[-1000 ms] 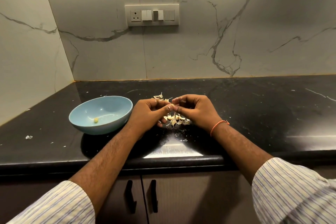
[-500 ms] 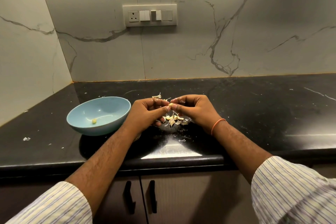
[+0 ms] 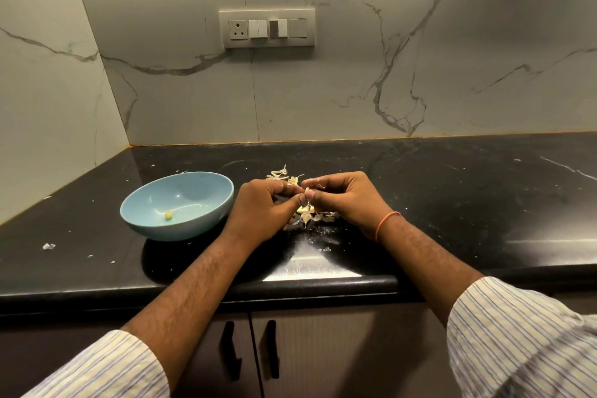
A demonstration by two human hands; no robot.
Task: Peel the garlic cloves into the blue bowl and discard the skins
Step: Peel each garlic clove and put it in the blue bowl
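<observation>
A blue bowl (image 3: 193,184) sits on the black counter, left of my hands, with one peeled clove (image 3: 168,215) inside. My left hand (image 3: 261,207) and my right hand (image 3: 347,200) meet fingertip to fingertip above the counter, both pinching a small garlic clove (image 3: 307,191) that is mostly hidden by the fingers. Under the hands lies a small heap of cloves and papery skins (image 3: 311,215). More loose skins (image 3: 281,174) lie just behind the hands.
The black counter (image 3: 452,203) runs right and ends in a rounded front edge. A marble wall with a switch panel (image 3: 267,28) stands behind. Small skin flecks (image 3: 48,246) dot the left counter. Cabinet doors with dark handles (image 3: 248,349) are below.
Both hands stay together over the heap, with only slight finger movement on the clove. The bowl has not moved.
</observation>
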